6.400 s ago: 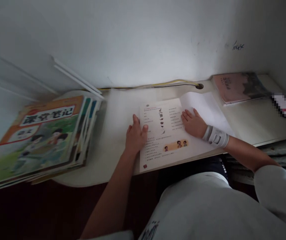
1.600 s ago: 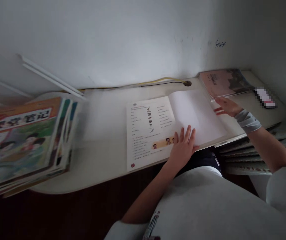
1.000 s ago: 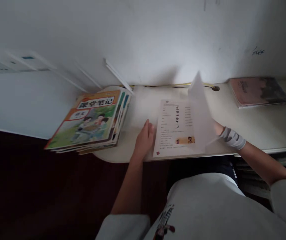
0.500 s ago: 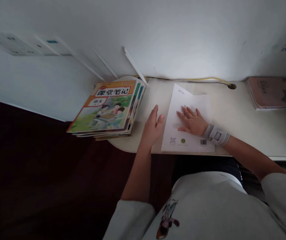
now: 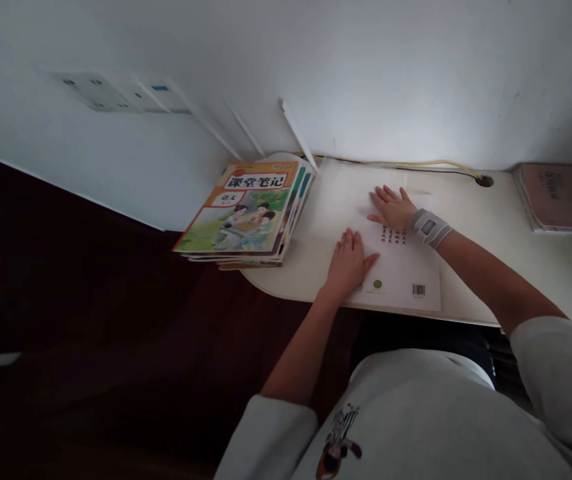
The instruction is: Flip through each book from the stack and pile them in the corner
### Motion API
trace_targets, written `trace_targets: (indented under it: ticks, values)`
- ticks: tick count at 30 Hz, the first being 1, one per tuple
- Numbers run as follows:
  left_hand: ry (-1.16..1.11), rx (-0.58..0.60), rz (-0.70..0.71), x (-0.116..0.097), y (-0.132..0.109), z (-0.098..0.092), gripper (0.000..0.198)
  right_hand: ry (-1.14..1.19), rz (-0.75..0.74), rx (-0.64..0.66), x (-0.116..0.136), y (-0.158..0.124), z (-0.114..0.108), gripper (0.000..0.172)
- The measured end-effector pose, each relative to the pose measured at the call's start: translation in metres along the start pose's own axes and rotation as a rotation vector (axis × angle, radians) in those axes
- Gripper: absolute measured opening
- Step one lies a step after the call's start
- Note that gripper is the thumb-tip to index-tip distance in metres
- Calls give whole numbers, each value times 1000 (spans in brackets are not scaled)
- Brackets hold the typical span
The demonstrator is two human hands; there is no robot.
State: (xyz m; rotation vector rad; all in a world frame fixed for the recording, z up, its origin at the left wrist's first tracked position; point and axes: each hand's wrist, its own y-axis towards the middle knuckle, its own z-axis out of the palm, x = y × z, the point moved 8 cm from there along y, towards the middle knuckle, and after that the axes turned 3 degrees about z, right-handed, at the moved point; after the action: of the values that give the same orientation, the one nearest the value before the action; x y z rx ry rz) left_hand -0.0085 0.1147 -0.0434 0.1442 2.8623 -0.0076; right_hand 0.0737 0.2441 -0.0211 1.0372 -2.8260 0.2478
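A white book lies flat on the desk, its back cover up with printed characters, a green round mark and a barcode. My left hand rests flat on the book's lower left part, fingers stretched. Higher up, my right hand lies spread across the cover's top part, with a grey band round the wrist. Under and beyond the book, a clear plastic sheet seems to extend over the desk; its exact edges are hard to make out.
To the left, a stack of books overhangs the rounded end of the white desk. A pinkish book lies at the right. Along the wall runs a yellow cable to a cable hole. Wall sockets are at upper left.
My left hand has come down from beside the book onto its lower left. My right hand has slid up the cover, uncovering the printed characters. The view has shifted slightly left.
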Motion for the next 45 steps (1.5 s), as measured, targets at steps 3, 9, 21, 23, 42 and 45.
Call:
trace_targets:
  ticks: [3, 9, 21, 23, 42, 45]
  values:
    - [54, 11, -31, 0, -3, 2, 71, 5, 7, 23, -5, 8, 15, 78]
    - [17, -6, -35, -2, -5, -4, 73, 16, 18, -40, -12, 18, 10, 82]
    - [-1160, -26, -417, 55, 14, -17, 39, -5, 75, -173, -6, 20, 14, 70]
    - [-1178, 65, -456, 52, 23, -17, 31, -27, 126, -247, -4, 11, 7, 66]
    - [-620, 12, 431, -231, 85, -119, 29, 963, 395, -319, -116, -207, -132, 56]
    - [-506, 111, 647, -258, 72, -79, 38, 1040, 552, -346, -170, -245, -97, 39]
